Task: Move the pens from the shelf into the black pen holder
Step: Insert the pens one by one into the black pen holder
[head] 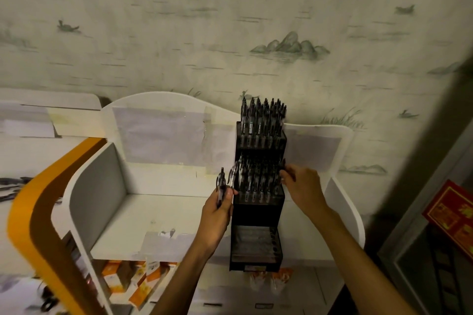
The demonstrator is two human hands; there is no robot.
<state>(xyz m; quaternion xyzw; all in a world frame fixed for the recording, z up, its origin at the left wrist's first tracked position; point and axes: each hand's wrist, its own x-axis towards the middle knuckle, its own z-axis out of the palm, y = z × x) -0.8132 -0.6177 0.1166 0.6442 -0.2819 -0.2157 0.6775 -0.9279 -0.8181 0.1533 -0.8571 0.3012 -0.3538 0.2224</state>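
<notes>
While the right hand (303, 181) steadies the black pen holder (258, 186) with curled fingers, the left hand (217, 208) grips pens (221, 183) beside its middle tier, ready to slot.

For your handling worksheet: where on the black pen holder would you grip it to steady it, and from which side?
Grip the black pen holder by its flat right wall at the middle tier, coming from the right, as the right hand does. Its front and top bristle with pens, and the left hand works the left side.

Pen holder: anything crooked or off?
One pen at the middle tier's left edge leans outward while its neighbours stand upright. The bottom tier of the pen holder looks empty. No visible damage or spill.
</notes>
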